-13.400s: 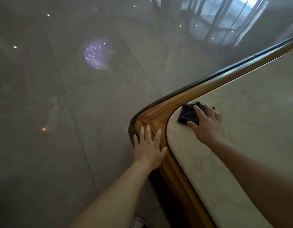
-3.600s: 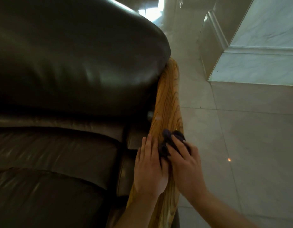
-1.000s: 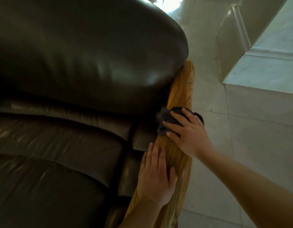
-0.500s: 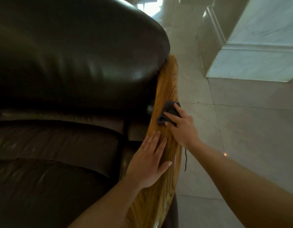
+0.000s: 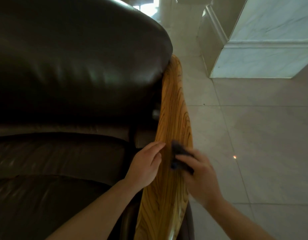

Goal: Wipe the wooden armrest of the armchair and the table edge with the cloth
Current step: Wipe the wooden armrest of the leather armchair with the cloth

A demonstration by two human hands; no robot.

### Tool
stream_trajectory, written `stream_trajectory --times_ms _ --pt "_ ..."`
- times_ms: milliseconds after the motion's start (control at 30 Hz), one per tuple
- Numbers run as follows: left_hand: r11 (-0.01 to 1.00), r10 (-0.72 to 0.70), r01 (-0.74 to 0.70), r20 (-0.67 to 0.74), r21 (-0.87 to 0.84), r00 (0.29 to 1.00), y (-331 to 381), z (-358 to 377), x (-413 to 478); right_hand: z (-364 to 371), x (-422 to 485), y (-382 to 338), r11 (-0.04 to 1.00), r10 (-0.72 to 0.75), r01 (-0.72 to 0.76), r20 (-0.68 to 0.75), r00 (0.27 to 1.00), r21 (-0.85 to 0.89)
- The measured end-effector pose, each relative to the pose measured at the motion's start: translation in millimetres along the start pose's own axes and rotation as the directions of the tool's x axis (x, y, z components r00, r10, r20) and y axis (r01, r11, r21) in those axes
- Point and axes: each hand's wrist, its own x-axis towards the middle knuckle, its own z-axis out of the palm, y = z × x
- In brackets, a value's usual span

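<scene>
Your right hand (image 5: 200, 177), blurred, presses a crumpled dark cloth (image 5: 180, 157) under closed fingers onto the long golden grained wooden armrest (image 5: 174, 110), which runs away from you. Your left hand (image 5: 144, 166) rests open just left of it.

Left hand (image 5: 144, 168) lies flat, fingers together; right hand (image 5: 199, 177), blurred, is curled with fingers pressing down.

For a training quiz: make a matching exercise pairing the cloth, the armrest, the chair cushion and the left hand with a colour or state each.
Things:
1. cloth
2. armrest
3. chair cushion
4. left hand

Descriptions:
A. dark glossy leather
B. golden wood with dark grain
C. empty, on the armrest's inner edge
D. dark, bunched under the right hand

Pairs: 1-D, 2-B, 3-A, 4-C
</scene>
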Motion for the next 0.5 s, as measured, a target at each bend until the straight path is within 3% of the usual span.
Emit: stream_trajectory --times_ms 67,133,167,200,233,267,333,500 --pt "0.973 -0.084 0.069 -0.056 -0.222 0.995 6 -1 0 -1 17 -17 0.997 0.042 -0.047 0.065 0.997 0.068" --pt "0.91 -0.17 0.131 -0.066 -0.392 0.983 11 -1 0 10 5 -24 0.984 -0.081 0.116 0.247 0.966 -0.132" --pt "0.89 -0.201 0.16 -0.053 -0.426 0.978 12 -1 0 19 -8 -19 0.914 -0.204 0.307 0.355 0.913 -0.264" --pt "0.881 -0.214 0.174 -0.042 -0.439 0.976 11 0 0 27 -20 -11 0.792 -0.318 0.511 0.489 0.812 -0.334" --pt "0.877 -0.215 0.176 -0.039 -0.448 0.976 10 0 0 33 -26 0 0.657 -0.391 0.666 0.596 0.701 -0.353" --pt "0.872 -0.215 0.176 -0.036 -0.457 0.976 9 0 1 35 -22 9 0.568 -0.431 0.741 0.638 0.638 -0.358" --pt "0.857 -0.223 0.18 -0.031 -0.483 0.974 5 -3 5 38 7 19 0.554 -0.454 0.737 0.602 0.657 -0.386" --pt "0.87 -0.232 0.187 -0.043 -0.457 0.972 1 -15 22 38 90 5 0.704 -0.344 0.539 0.441 0.829 -0.463"
